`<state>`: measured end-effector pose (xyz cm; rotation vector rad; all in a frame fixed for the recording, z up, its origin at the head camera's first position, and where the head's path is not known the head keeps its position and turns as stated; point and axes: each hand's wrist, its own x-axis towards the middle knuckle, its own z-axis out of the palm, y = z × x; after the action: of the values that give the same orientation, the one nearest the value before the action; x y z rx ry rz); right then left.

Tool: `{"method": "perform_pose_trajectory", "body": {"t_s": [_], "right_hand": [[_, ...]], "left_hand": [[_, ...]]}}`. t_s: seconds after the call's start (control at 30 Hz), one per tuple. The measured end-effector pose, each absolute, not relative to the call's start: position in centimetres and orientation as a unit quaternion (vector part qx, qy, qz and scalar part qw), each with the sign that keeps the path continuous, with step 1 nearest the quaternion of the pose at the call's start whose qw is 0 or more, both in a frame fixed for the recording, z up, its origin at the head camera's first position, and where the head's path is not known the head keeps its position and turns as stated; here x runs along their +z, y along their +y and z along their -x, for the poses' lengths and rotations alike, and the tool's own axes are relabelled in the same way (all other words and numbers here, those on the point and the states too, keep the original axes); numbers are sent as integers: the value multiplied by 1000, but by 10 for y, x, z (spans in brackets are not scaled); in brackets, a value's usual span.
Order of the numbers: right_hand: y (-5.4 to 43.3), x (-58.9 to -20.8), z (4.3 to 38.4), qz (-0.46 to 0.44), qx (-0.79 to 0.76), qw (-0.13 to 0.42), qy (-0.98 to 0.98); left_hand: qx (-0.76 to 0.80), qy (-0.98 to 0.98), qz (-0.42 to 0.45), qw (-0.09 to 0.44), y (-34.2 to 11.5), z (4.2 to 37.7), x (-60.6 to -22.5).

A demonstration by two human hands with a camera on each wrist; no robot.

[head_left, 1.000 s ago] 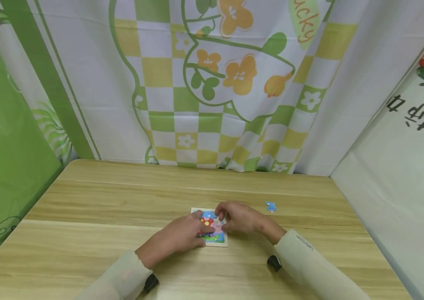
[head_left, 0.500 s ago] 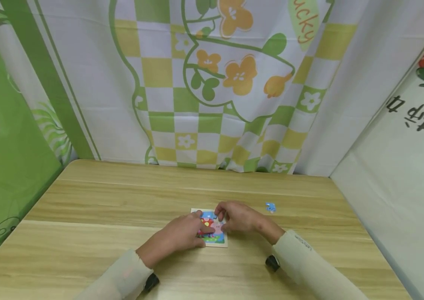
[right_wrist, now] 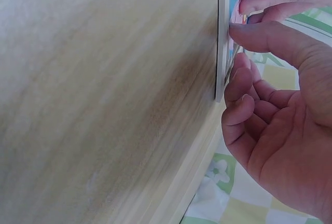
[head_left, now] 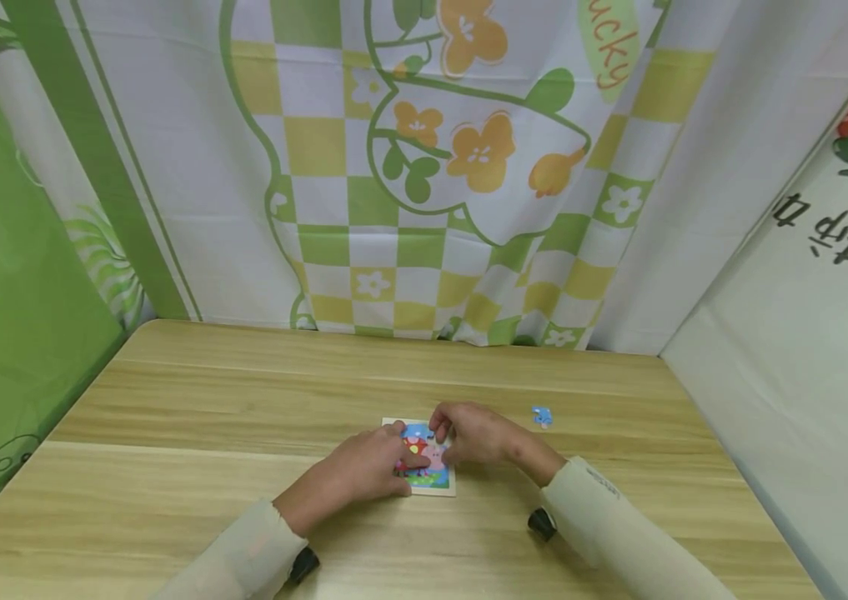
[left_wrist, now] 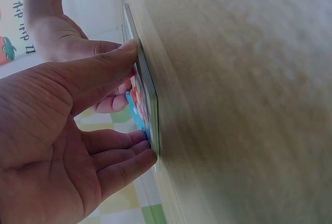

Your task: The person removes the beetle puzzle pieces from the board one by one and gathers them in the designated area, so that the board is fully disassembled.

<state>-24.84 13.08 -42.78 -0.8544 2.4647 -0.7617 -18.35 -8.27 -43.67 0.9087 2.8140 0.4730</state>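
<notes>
A small jigsaw puzzle [head_left: 427,481] with a pale border and a bright cartoon picture lies on the table. My left hand [head_left: 367,468] rests over its left part, fingers extended and thumb at the near edge. My right hand [head_left: 482,433] is at the upper right, fingers curled, index fingertip and thumb on the picture. A blue puzzle piece [left_wrist: 136,112] stands slightly raised from the board at the right fingertips, which pinch it. The right thumb [right_wrist: 251,33] shows at the board's side edge. Part of the picture is hidden under the hands.
One loose blue puzzle piece [head_left: 541,417] lies to the right, beyond the right hand. The wooden table [head_left: 243,383] ends at a patterned curtain [head_left: 408,250] at the back. Fabric walls stand left and right. Black straps with small cameras hang under both sleeves.
Both hands stay in nearly the same place on the puzzle. The right sleeve and wrist shift very slightly to the left. The loose piece stays put.
</notes>
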Motion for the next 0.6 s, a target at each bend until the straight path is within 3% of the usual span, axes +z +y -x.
{"method": "perform_pose_trajectory", "body": {"t_s": [0.27,0.6], "right_hand": [[124,-426,249,306,-280,198,888],[123,-426,252,318,-272,125,900]], "left_hand": [[172,934,-302,81,-84,181,-434],[174,936,-290,93,-84,181,-435]]}}
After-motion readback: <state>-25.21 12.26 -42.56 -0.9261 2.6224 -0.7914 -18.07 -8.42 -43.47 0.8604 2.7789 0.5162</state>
